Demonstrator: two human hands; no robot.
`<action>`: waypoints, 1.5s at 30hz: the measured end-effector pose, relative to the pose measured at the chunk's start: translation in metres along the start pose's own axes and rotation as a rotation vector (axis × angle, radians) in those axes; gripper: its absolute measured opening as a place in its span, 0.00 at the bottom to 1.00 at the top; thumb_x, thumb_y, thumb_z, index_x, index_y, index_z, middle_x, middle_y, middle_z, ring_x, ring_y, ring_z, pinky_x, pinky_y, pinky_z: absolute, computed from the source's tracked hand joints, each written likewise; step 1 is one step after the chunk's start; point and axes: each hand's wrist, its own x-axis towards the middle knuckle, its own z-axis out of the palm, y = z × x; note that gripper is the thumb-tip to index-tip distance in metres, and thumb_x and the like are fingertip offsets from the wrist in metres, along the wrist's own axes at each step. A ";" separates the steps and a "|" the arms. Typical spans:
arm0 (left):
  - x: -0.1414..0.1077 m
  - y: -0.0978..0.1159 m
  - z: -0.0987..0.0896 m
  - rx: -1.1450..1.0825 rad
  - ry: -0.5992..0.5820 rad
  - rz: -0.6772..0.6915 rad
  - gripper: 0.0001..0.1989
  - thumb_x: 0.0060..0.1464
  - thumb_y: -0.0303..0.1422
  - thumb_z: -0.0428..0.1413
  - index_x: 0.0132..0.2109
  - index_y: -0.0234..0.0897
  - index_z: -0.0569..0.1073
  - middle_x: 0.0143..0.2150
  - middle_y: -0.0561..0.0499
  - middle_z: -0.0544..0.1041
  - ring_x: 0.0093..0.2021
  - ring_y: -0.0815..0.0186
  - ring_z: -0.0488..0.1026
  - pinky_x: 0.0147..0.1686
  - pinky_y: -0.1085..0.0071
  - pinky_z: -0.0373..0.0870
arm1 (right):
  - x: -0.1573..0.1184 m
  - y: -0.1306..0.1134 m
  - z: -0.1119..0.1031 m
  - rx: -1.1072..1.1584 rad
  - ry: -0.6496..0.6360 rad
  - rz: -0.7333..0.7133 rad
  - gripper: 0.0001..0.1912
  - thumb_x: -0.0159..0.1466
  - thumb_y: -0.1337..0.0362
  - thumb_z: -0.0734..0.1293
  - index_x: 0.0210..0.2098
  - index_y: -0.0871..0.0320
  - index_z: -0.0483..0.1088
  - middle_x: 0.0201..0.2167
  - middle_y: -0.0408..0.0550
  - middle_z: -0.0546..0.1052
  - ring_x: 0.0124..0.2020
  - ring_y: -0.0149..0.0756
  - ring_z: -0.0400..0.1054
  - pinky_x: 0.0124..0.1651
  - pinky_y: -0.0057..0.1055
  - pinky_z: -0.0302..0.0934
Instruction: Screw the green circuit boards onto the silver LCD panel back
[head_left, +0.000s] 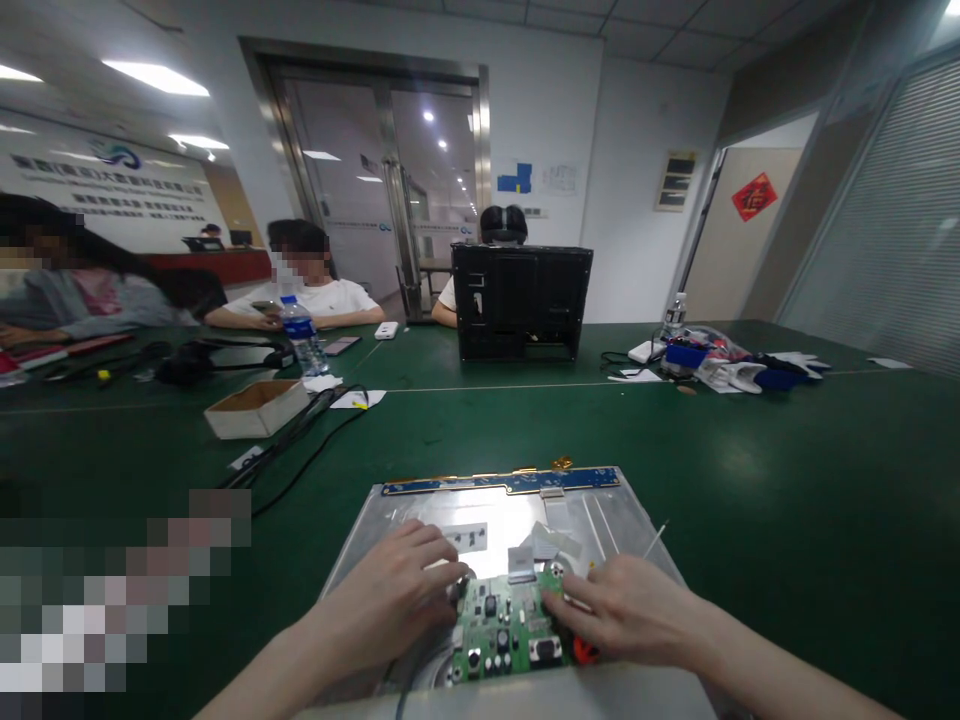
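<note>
Free tabletop (810,480) right of panel (435,508); cables (304,426), box (241,424) left

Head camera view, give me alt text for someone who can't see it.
A person's bare hands are at either side of a green circuit board on a silvery panel. Beyond, a black casing stands upright on the green table, where people sit.

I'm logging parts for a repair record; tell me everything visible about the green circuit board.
The green circuit board looks roughly rectangular and crowded with dark chips and small round pale-topped parts. It lies flat over the silvery panel, a grey strip at its far edge. The right hand touches its right side; the left hand is at its far left corner, contact unclear. Markings are unreadable.
</note>
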 end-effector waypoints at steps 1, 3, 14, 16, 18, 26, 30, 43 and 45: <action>0.000 -0.001 0.002 0.007 0.007 0.015 0.10 0.58 0.27 0.61 0.47 0.42 0.78 0.45 0.47 0.81 0.44 0.53 0.74 0.47 0.58 0.63 | 0.000 0.002 0.004 0.022 0.010 -0.011 0.16 0.72 0.67 0.61 0.58 0.64 0.65 0.38 0.53 0.81 0.21 0.34 0.69 0.18 0.33 0.48; 0.001 -0.004 0.003 -0.004 0.005 0.027 0.09 0.59 0.28 0.61 0.47 0.42 0.79 0.44 0.48 0.81 0.44 0.53 0.74 0.46 0.59 0.63 | -0.001 0.006 0.010 0.088 0.004 0.009 0.18 0.70 0.62 0.63 0.57 0.65 0.67 0.37 0.53 0.81 0.23 0.35 0.71 0.19 0.32 0.50; 0.001 -0.015 0.015 -0.257 0.092 -0.012 0.13 0.67 0.32 0.49 0.37 0.40 0.77 0.34 0.48 0.79 0.38 0.59 0.73 0.41 0.64 0.64 | 0.012 0.011 0.009 0.582 0.121 0.485 0.12 0.56 0.75 0.70 0.39 0.57 0.77 0.34 0.48 0.84 0.34 0.38 0.78 0.36 0.28 0.62; 0.001 -0.016 0.016 -0.293 0.093 -0.030 0.15 0.69 0.35 0.48 0.35 0.39 0.76 0.34 0.48 0.79 0.37 0.59 0.72 0.40 0.65 0.64 | 0.012 0.011 0.009 0.597 0.138 0.493 0.12 0.56 0.75 0.70 0.39 0.58 0.77 0.34 0.48 0.84 0.34 0.38 0.79 0.36 0.28 0.63; 0.001 -0.018 0.016 -0.338 0.060 -0.011 0.15 0.69 0.36 0.48 0.38 0.40 0.77 0.36 0.47 0.79 0.39 0.59 0.73 0.41 0.66 0.65 | 0.011 0.011 0.011 0.512 0.140 0.437 0.13 0.57 0.74 0.69 0.41 0.58 0.77 0.34 0.49 0.84 0.34 0.39 0.79 0.33 0.29 0.61; 0.004 -0.007 0.000 -0.423 -0.073 -0.116 0.09 0.61 0.33 0.57 0.45 0.41 0.82 0.36 0.49 0.79 0.38 0.59 0.73 0.39 0.67 0.64 | 0.000 0.003 0.011 0.348 -0.021 0.218 0.16 0.62 0.63 0.69 0.49 0.58 0.75 0.38 0.51 0.83 0.32 0.40 0.77 0.28 0.31 0.56; 0.004 -0.004 -0.001 -0.423 -0.101 -0.150 0.11 0.57 0.34 0.61 0.47 0.41 0.83 0.37 0.49 0.78 0.39 0.60 0.73 0.39 0.67 0.63 | -0.001 0.004 0.000 0.466 -0.080 0.314 0.20 0.60 0.62 0.71 0.52 0.52 0.75 0.45 0.49 0.82 0.37 0.42 0.77 0.33 0.31 0.59; -0.001 0.002 -0.017 -0.388 -0.159 -0.301 0.16 0.48 0.33 0.64 0.46 0.40 0.79 0.40 0.51 0.78 0.40 0.58 0.72 0.39 0.66 0.64 | -0.005 0.014 -0.020 0.720 -0.148 0.590 0.38 0.53 0.50 0.79 0.59 0.56 0.73 0.45 0.54 0.81 0.42 0.49 0.74 0.46 0.40 0.64; -0.002 0.003 -0.021 -0.389 -0.164 -0.313 0.19 0.46 0.34 0.66 0.47 0.40 0.78 0.43 0.50 0.78 0.42 0.56 0.72 0.42 0.65 0.65 | -0.003 0.013 -0.019 0.750 -0.139 0.579 0.39 0.51 0.49 0.80 0.59 0.55 0.73 0.46 0.53 0.81 0.43 0.49 0.75 0.46 0.39 0.64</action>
